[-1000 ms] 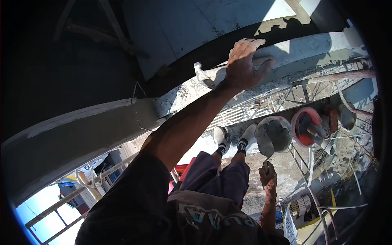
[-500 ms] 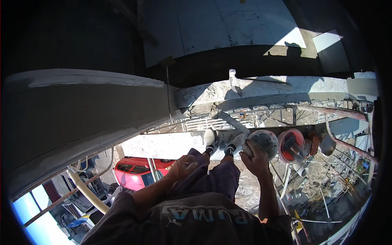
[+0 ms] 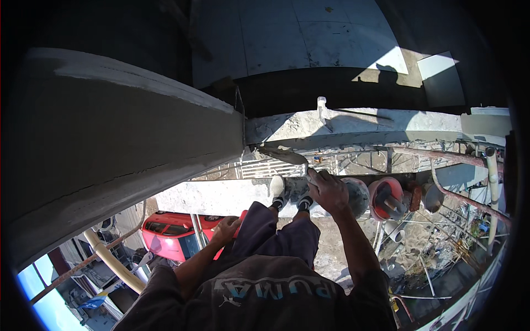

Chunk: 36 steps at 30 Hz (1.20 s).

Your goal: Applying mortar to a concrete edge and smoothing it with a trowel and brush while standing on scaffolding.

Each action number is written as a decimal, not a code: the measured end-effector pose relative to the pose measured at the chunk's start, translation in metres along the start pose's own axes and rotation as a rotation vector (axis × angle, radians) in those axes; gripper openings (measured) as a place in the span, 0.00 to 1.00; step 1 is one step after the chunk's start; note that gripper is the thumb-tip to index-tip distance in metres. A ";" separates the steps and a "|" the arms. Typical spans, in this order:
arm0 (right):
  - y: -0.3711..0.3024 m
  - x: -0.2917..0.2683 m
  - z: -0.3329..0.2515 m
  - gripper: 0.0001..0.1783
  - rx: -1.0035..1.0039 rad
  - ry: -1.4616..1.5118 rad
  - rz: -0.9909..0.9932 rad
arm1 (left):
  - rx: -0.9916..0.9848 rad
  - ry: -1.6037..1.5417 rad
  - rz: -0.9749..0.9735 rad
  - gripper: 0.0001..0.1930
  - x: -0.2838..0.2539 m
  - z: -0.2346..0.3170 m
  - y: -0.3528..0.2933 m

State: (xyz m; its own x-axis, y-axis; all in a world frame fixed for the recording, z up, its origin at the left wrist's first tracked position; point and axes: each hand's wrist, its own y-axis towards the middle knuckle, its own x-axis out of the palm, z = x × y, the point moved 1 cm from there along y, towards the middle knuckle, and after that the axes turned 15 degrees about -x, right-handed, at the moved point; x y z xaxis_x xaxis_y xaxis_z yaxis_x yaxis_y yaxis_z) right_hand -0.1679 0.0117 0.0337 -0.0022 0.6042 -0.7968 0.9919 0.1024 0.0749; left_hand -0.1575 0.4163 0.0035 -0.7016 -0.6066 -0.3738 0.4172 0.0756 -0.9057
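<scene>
My right hand (image 3: 329, 191) is closed around the handle of a trowel (image 3: 282, 155). The mortar-smeared blade reaches left, close to the inside corner where the grey plastered wall (image 3: 138, 127) meets the pale concrete ledge (image 3: 375, 118). Whether the blade touches the ledge cannot be told. Fingers curled, my left hand (image 3: 225, 228) hangs by my left thigh; a red patch shows beside it, and I cannot make out what is in it. Just right of my feet, a bucket of grey mortar (image 3: 358, 197) is partly hidden behind my right hand.
I stand on a narrow pale plank (image 3: 215, 192) high above the ground. To its right are a red bucket (image 3: 381, 207) with tools, a brick (image 3: 414, 199) and another bucket (image 3: 433, 196). A hammer (image 3: 323, 113) lies on the ledge. Scaffold poles (image 3: 441, 156) stand around; a red car (image 3: 176, 237) is below.
My right hand has moved left and up from beside the mortar bucket, bringing the trowel toward the wall corner. My left hand has drifted slightly left, and the head view has turned a little.
</scene>
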 end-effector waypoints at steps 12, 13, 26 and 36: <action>-0.038 -0.017 -0.013 0.27 0.278 0.434 -0.009 | -0.036 -0.127 -0.075 0.26 -0.002 0.013 0.004; -0.041 -0.017 -0.014 0.27 0.278 0.433 -0.009 | -0.033 -0.100 -0.075 0.26 -0.004 0.010 0.005; 0.021 0.021 -0.045 0.28 0.487 0.734 -0.308 | -0.090 -0.171 -0.130 0.27 -0.002 0.013 -0.001; 0.025 -0.014 -0.030 0.25 0.491 0.574 -0.319 | -0.114 -0.191 -0.146 0.28 -0.004 0.010 0.001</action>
State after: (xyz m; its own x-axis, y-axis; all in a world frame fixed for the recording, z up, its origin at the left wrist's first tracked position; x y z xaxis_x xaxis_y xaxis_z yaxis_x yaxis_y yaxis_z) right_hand -0.1466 0.0295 0.0652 -0.2258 0.9287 -0.2943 0.8749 0.0605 -0.4805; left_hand -0.1488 0.4110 0.0063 -0.6234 -0.7551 -0.2030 0.2445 0.0583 -0.9679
